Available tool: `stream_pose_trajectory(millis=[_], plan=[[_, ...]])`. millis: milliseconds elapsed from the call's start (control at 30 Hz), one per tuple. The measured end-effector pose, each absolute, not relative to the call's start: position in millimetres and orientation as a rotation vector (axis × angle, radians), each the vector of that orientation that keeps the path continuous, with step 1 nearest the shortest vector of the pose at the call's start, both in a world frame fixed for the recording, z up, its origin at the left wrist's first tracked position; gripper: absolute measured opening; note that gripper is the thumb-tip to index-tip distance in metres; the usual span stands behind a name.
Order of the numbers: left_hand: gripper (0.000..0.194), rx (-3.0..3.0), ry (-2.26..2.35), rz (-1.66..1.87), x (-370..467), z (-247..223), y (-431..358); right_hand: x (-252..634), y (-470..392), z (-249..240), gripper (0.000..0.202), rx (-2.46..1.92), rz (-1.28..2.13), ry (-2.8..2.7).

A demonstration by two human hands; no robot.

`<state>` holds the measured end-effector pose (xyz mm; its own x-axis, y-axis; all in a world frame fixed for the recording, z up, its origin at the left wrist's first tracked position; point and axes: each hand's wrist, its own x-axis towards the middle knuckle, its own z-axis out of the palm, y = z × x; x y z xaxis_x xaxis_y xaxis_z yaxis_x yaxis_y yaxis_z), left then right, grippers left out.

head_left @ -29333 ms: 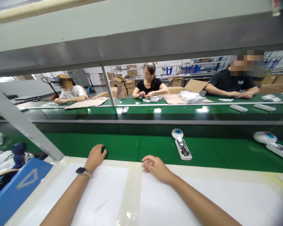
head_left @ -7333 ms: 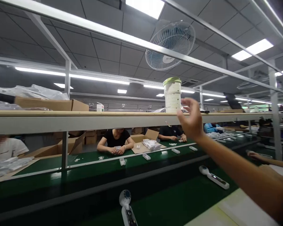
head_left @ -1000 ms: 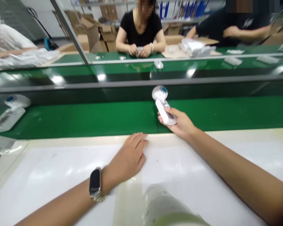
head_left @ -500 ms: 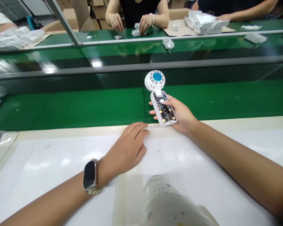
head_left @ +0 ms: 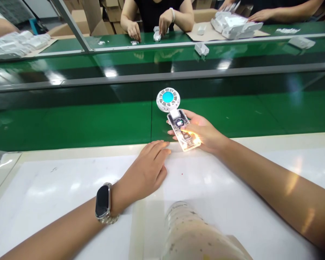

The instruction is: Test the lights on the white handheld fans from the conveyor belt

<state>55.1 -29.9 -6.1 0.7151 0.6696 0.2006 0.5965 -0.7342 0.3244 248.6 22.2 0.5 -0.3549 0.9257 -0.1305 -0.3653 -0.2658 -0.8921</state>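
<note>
My right hand (head_left: 204,130) is closed around a small white handheld fan (head_left: 176,112), its thumb lying on the front of the body. The round head has a bright blue centre and points away from me. Dark circuitry shows through the clear front, and warm yellow-orange light glows from the lower end of the body. My left hand (head_left: 148,168) lies palm down near the far edge of the white worktable (head_left: 78,191), fingers loosely stretched, holding nothing. It wears a smart band on the wrist.
A green conveyor belt (head_left: 97,122) runs beyond the worktable. Close in front of me stands a pale cylindrical thing (head_left: 195,231) with speckled print. Across the line, co-workers' hands (head_left: 165,21) handle small white parts. White housings (head_left: 233,25) are piled at back right, and single ones (head_left: 202,49) lie on the far belt.
The fan's lower lights have turned bright, and its blue centre looks lighter. My right hand has shifted the fan slightly left and down. White pieces on the far belt moved right; my left hand stayed put.
</note>
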Motion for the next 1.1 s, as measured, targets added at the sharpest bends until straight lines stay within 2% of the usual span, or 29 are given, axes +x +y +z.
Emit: stream_pose_trajectory(millis=[500,933,1100], plan=[[0.026,2.691,1.018,0.443,55.7,-3.7,-30.7,247.7,21.5,0.6,0.038,-0.924,1.728,-0.969],[0.033,2.661,1.007,0.463,56.2,-4.6,-30.5,248.3,22.7,-1.0,0.044,-0.863,1.765,-0.992],[0.044,2.545,1.250,0.697,55.6,-4.2,-30.3,248.8,19.3,1.1,0.050,-0.824,1.838,-0.987]])
